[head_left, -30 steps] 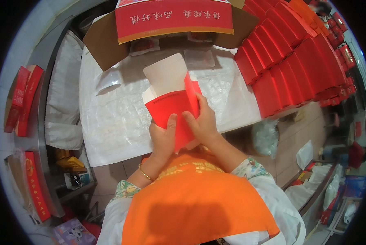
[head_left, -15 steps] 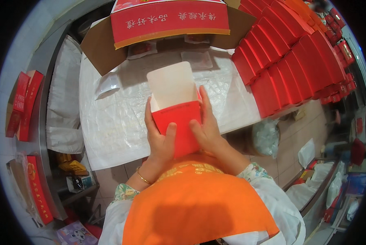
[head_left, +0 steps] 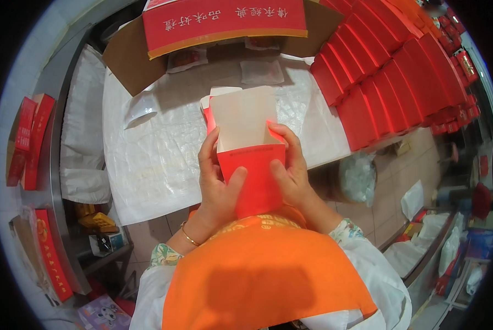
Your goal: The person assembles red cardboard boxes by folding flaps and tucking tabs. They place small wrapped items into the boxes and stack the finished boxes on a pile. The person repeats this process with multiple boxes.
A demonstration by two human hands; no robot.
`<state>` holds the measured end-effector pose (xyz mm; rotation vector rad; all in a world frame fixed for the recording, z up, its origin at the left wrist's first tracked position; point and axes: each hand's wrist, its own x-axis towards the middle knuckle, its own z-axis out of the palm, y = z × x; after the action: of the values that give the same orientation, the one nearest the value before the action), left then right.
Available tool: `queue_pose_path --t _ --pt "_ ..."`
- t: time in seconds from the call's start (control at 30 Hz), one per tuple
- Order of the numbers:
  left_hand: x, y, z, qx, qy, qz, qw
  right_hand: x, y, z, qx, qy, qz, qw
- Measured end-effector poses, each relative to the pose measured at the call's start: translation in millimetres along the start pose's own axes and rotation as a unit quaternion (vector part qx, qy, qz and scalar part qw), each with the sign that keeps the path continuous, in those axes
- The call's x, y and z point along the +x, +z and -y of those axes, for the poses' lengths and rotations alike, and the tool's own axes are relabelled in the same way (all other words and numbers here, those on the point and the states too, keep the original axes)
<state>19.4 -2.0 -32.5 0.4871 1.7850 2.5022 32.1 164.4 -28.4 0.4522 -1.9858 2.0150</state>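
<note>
Both hands hold one small red carton [head_left: 252, 165] upright in front of the chest, just above the orange apron [head_left: 263, 269]. The left hand [head_left: 216, 184] wraps its left side, fingers on the edge and thumb pressed across the red front. The right hand [head_left: 290, 170] grips the right side the same way, fingertips hooked over the top corner. The carton's top is open, its pale inner flap [head_left: 241, 118] standing up behind the mouth; what lies inside it cannot be told from here.

Beyond the hands is a table covered with white plastic sheeting [head_left: 147, 159]. At its far edge sits a big brown cardboard box [head_left: 128, 58] with flaps spread wide, a long red box [head_left: 224, 19] lying across its opening; small sealed white packets [head_left: 262, 71] lie below it, at the mouth of the cardboard box. To the right, rows of shut red boxes [head_left: 389, 82] stand packed side by side. At the far left more red boxes [head_left: 29, 137] lean on a shelf, and a clear plastic bag [head_left: 359, 179] sits on the floor below the table edge
</note>
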Motion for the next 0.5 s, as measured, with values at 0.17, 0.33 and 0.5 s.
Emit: queue_pose_path --t 0.17,0.33,0.5 --pt "2 0 0 0.029 0.007 -0.004 1.0 -3 -1 3 -0.013 0.011 -0.003 1.0" --pt "14 3 -5 -0.006 -0.031 0.004 0.999 1 -3 6 0.016 0.091 -0.017 0.996" --pt "15 9 -12 0.027 -0.027 -0.003 0.999 22 -15 18 0.056 0.145 0.002 0.988"
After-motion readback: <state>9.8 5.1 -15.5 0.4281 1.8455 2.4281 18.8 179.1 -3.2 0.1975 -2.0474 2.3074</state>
